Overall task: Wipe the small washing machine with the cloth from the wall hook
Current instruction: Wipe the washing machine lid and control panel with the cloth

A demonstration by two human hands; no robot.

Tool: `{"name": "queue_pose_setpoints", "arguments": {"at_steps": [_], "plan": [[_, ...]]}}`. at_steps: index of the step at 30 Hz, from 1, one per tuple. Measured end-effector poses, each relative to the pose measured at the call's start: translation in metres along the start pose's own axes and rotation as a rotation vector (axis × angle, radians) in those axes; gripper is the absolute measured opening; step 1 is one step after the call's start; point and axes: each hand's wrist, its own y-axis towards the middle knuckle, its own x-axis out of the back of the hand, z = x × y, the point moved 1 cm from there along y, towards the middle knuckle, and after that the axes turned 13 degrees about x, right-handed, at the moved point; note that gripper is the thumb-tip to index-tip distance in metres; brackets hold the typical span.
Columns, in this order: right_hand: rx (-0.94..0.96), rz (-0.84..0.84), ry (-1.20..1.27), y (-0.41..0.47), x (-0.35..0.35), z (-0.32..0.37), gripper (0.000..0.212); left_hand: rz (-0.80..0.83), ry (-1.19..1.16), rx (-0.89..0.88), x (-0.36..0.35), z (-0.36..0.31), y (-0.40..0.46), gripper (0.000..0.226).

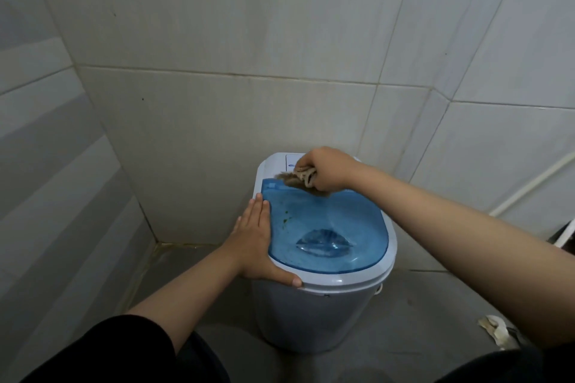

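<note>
A small white washing machine [317, 314] stands on the floor against the tiled wall, topped by a clear blue lid [326, 227]. My left hand [255, 242] lies flat on the machine's left rim, fingers stretched along the lid's edge, thumb hooked over the front. My right hand [326, 168] is closed around a bunched brownish cloth [298, 179], pressing it where the lid's back edge meets the white control panel [291, 160]. Small green specks dot the lid's left part.
Tiled walls close in behind and to the left, meeting in a corner near the machine. A white pipe [535, 183] runs along the right wall. Crumpled pale paper or rag [497, 328] lies on the grey floor at the right.
</note>
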Motion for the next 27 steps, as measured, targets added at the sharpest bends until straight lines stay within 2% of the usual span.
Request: {"name": "queue_pose_setpoints", "arguments": {"at_steps": [3,7,14,18,27], "plan": [[-0.023,-0.064,-0.194,0.028,-0.019,-0.004,0.031,0.007,-0.022,0.005,-0.001,0.0,0.0,0.16],[-0.036,0.014,-0.398,0.046,-0.047,0.008,0.035,0.004,-0.035,0.015,-0.001,-0.001,0.0,0.16],[0.089,0.036,-0.486,0.033,-0.058,0.017,0.036,0.016,-0.003,0.034,-0.001,0.0,0.001,0.16],[0.182,0.09,-0.536,0.022,-0.06,0.017,0.044,0.015,0.003,0.044,0.0,-0.001,0.0,0.16],[0.268,0.199,-0.6,-0.018,-0.058,0.038,0.055,0.014,0.007,0.056,0.002,-0.003,-0.001,0.16]]}}
